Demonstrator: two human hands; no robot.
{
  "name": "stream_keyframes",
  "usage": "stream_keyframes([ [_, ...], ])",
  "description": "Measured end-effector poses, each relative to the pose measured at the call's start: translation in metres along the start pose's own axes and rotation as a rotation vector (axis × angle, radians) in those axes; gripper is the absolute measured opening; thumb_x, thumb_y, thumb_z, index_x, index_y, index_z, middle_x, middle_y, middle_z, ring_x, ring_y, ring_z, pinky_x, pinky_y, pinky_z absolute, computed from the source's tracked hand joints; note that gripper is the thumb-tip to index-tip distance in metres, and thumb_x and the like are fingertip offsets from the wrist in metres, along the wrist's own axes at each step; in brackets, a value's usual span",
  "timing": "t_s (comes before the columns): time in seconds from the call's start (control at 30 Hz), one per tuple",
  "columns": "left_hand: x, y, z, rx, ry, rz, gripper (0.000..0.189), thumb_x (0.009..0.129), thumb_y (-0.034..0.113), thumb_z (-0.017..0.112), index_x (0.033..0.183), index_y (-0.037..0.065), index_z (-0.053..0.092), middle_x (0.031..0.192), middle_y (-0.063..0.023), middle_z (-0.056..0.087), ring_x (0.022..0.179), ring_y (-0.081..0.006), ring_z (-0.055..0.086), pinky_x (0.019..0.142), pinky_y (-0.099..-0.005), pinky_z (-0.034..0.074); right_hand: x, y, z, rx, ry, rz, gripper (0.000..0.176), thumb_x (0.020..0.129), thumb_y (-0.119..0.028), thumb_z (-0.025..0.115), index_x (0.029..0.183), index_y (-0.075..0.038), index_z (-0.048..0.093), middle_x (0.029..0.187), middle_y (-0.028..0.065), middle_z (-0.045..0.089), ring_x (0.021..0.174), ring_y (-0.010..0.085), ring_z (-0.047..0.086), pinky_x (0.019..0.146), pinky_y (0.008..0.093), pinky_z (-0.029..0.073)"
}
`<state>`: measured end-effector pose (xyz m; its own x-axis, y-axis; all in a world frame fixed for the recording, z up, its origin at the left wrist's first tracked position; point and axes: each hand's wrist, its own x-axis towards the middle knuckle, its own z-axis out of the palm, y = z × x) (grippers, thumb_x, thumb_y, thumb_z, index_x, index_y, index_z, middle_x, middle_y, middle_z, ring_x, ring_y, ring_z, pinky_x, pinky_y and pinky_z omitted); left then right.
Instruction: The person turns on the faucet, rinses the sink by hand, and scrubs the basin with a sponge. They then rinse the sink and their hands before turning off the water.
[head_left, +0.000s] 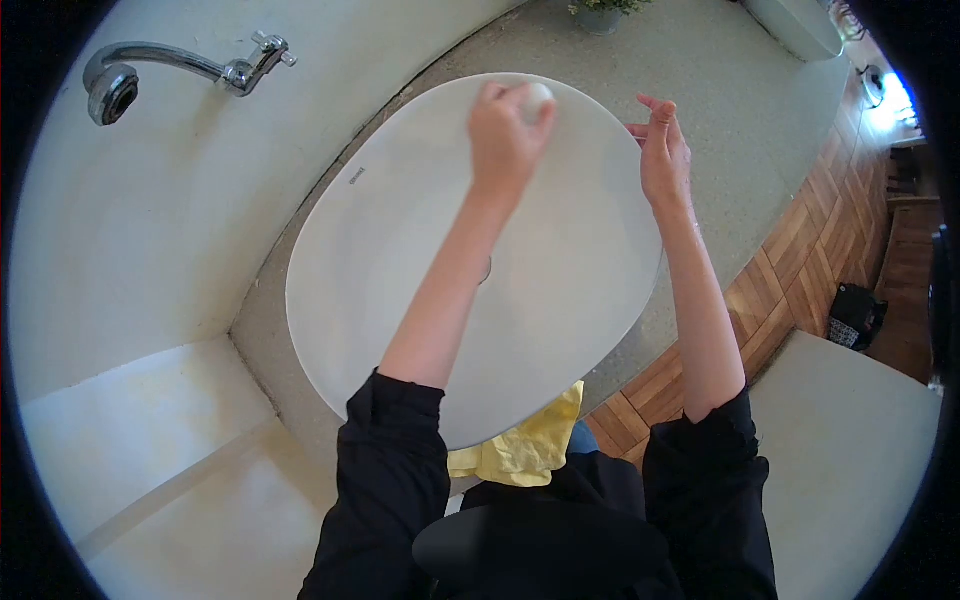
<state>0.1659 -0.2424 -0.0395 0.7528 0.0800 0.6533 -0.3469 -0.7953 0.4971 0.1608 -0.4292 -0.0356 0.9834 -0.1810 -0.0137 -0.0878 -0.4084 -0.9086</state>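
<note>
A large white oval washbasin (560, 330) sits on the counter in front of me. Over its far inner wall, my left hand (507, 135) is closed around a small white roundish thing (537, 101); its exact kind is not clear. My right hand (666, 160) is at the basin's right rim, thumb and fingers apart, with some fingertips at the edge and nothing visible in it. Part of the drain (487, 270) shows beside my left forearm. A yellow cloth (530, 440) hangs by the basin's near edge, against my body.
A chrome wall tap (160, 60) juts out at upper left. The grey counter (745, 150) extends right and back, bearing a potted plant (600, 15) and another white basin (797, 25). Wooden parquet floor (800, 250) and a black bag (855, 315) are at right.
</note>
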Motion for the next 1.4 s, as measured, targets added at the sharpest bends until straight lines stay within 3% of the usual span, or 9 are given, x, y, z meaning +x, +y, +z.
stream_keyframes([
  [0.4, 0.007, -0.016, -0.009, 0.023, 0.258, -0.116, 0.028, 0.069, 0.019, 0.080, 0.087, -0.001, 0.070, 0.078, -0.0112, 0.062, 0.069, -0.0241, 0.061, 0.063, -0.0335, 0.050, 0.001, 0.001, 0.001, 0.051, 0.012, 0.021, 0.085, 0.089, -0.073, 0.014, 0.127, -0.008, 0.052, 0.100, 0.0179, 0.067, 0.103, 0.0306, 0.061, 0.089, 0.0447, 0.045],
  [0.5, -0.005, 0.016, 0.028, -0.050, 0.271, -0.018, 0.029, 0.068, 0.017, 0.080, 0.088, 0.000, 0.069, 0.079, -0.0117, 0.062, 0.070, -0.0243, 0.061, 0.063, -0.0337, 0.050, 0.000, -0.002, 0.000, -0.010, 0.008, 0.002, 0.084, 0.088, -0.073, 0.015, 0.127, -0.009, 0.052, 0.100, 0.0180, 0.067, 0.101, 0.0301, 0.062, 0.088, 0.0444, 0.046],
  [0.6, -0.024, 0.044, 0.039, -0.239, 0.246, -0.117, 0.030, 0.068, 0.018, 0.081, 0.090, 0.001, 0.067, 0.081, -0.0117, 0.062, 0.070, -0.0251, 0.061, 0.063, -0.0338, 0.050, 0.001, 0.000, -0.001, 0.083, -0.007, 0.036, 0.084, 0.088, -0.074, 0.015, 0.127, -0.010, 0.052, 0.100, 0.0178, 0.067, 0.097, 0.0294, 0.063, 0.087, 0.0433, 0.046],
  [0.7, -0.042, 0.012, 0.036, -0.149, 0.155, 0.067, 0.030, 0.069, 0.017, 0.080, 0.091, 0.001, 0.066, 0.081, -0.0115, 0.062, 0.070, -0.0256, 0.060, 0.063, -0.0339, 0.049, 0.005, 0.006, 0.001, 0.066, -0.009, 0.032, 0.085, 0.087, -0.075, 0.015, 0.127, -0.010, 0.052, 0.098, 0.0173, 0.068, 0.094, 0.0286, 0.064, 0.086, 0.0417, 0.047],
  [0.9, -0.012, -0.042, -0.007, 0.039, 0.362, -0.013, 0.027, 0.072, 0.018, 0.079, 0.089, 0.000, 0.067, 0.079, -0.0108, 0.061, 0.072, -0.0242, 0.061, 0.063, -0.0326, 0.049, -0.001, -0.001, -0.001, 0.021, 0.021, 0.031, 0.088, 0.085, -0.077, 0.013, 0.128, -0.011, 0.053, 0.099, 0.0168, 0.068, 0.098, 0.0280, 0.063, 0.087, 0.0405, 0.046],
  [1.1, -0.033, 0.036, 0.043, -0.255, 0.284, -0.161, 0.026, 0.074, 0.019, 0.077, 0.088, 0.000, 0.068, 0.080, -0.0111, 0.061, 0.071, -0.0243, 0.061, 0.063, -0.0334, 0.050, 0.002, 0.002, -0.001, 0.008, 0.000, 0.057, 0.088, 0.085, -0.077, 0.014, 0.128, -0.011, 0.053, 0.103, 0.0172, 0.067, 0.101, 0.0279, 0.062, 0.091, 0.0406, 0.044],
  [1.2, -0.018, -0.019, 0.017, -0.075, 0.251, 0.045, 0.027, 0.074, 0.019, 0.078, 0.090, -0.001, 0.069, 0.079, -0.0118, 0.062, 0.069, -0.0243, 0.061, 0.061, -0.0332, 0.049, 0.000, 0.003, -0.002, -0.019, 0.003, 0.033, 0.084, 0.088, -0.075, 0.016, 0.128, -0.011, 0.052, 0.105, 0.0197, 0.066, 0.104, 0.0333, 0.061, 0.092, 0.0441, 0.044],
  [1.3, -0.017, -0.032, 0.002, -0.036, 0.263, -0.053, 0.027, 0.074, 0.019, 0.078, 0.089, -0.001, 0.068, 0.079, -0.0130, 0.062, 0.070, -0.0252, 0.060, 0.062, -0.0356, 0.049, 0.000, 0.006, 0.005, -0.213, 0.020, -0.113, 0.076, 0.092, -0.067, 0.019, 0.121, -0.008, 0.057, 0.106, 0.0247, 0.064, 0.107, 0.0417, 0.058, 0.092, 0.0477, 0.043],
  [1.4, -0.028, 0.000, 0.022, -0.097, 0.258, -0.098, 0.027, 0.073, 0.019, 0.078, 0.088, -0.001, 0.068, 0.079, -0.0131, 0.061, 0.072, -0.0263, 0.060, 0.063, -0.0360, 0.049, 0.003, -0.003, 0.003, -0.281, -0.098, -0.024, 0.070, 0.096, -0.059, 0.023, 0.112, -0.004, 0.061, 0.107, 0.0293, 0.061, 0.109, 0.0472, 0.053, 0.093, 0.0491, 0.043],
])
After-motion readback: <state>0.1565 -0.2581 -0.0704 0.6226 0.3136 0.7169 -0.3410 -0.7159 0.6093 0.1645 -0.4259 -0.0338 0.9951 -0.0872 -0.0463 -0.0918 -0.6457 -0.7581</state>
